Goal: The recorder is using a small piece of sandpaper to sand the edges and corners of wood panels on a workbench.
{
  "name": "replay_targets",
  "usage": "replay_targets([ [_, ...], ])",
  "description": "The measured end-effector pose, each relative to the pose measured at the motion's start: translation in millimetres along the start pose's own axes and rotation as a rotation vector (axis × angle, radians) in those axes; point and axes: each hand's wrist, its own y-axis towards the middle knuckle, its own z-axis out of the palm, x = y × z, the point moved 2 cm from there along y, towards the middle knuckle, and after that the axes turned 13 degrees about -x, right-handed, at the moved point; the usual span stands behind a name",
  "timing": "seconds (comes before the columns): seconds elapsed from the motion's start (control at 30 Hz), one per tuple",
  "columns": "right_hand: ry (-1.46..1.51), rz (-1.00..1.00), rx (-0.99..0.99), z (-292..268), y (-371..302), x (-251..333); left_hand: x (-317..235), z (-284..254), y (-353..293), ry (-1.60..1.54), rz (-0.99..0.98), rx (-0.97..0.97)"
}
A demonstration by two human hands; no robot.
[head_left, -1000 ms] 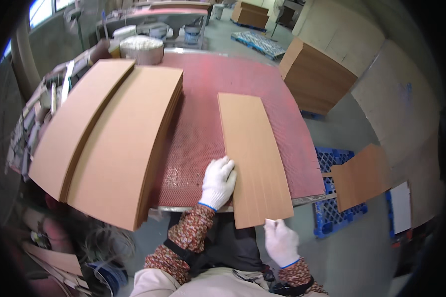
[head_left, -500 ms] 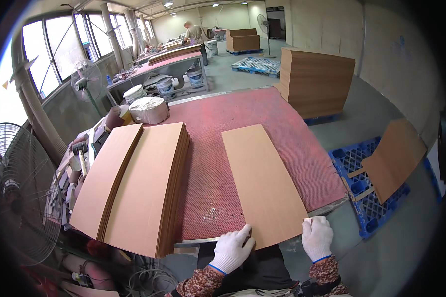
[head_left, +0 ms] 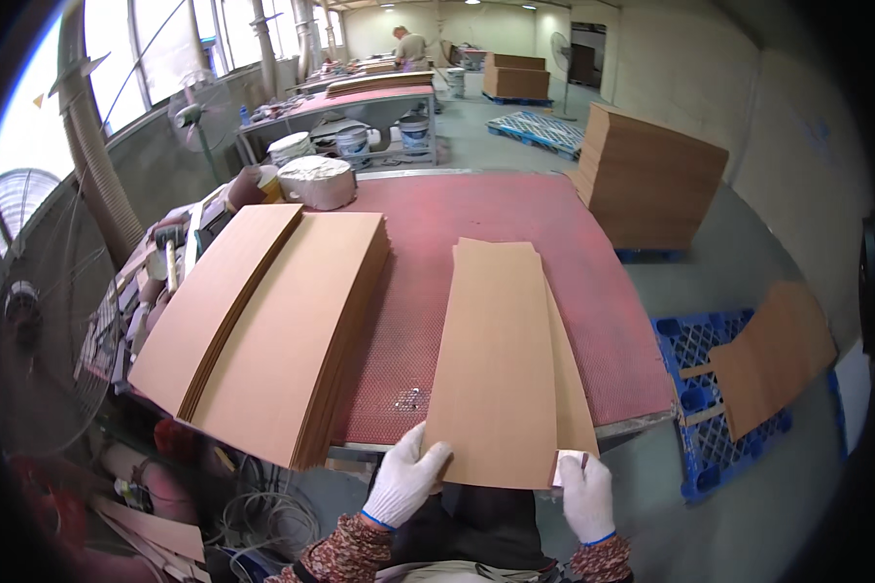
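A long light-brown board (head_left: 496,369) lies over a second similar board (head_left: 576,389), whose right side shows beneath it. My left hand (head_left: 405,478), in a white knit glove, grips the near left corner of the top board, thumb on its face. At the near right corner, my gloved right hand (head_left: 587,494) is closed on a small whitish piece (head_left: 568,464) with a dark reddish edge, held against the board's edge. Its exact kind is unclear. Left of these boards, two stacks of like boards, a thicker stack (head_left: 301,311) and a thinner stack (head_left: 219,301), lie side by side.
The boards rest on a red mesh-topped table (head_left: 418,243). Tools and scraps crowd its left side near a white-topped tub (head_left: 318,183). A tall brown stack (head_left: 651,180) and a blue pallet (head_left: 695,398) stand to the right. A co-worker (head_left: 410,47) stands far back.
The top board has swung left and toward me, and a second board now shows under it. Both hands have moved left with it. The whole view has shifted slightly.
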Motion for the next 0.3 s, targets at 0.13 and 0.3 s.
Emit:
replay_targets([
  [0.13,0.081,-0.029,0.031,10.5,-18.5,22.6,-24.8,-20.0,-17.9,-0.109,0.121,-0.058],
  [0.3,0.355,-0.111,-0.092,33.9,-51.6,36.4,-59.7,-73.9,-56.1,-0.053,0.162,-0.066],
])
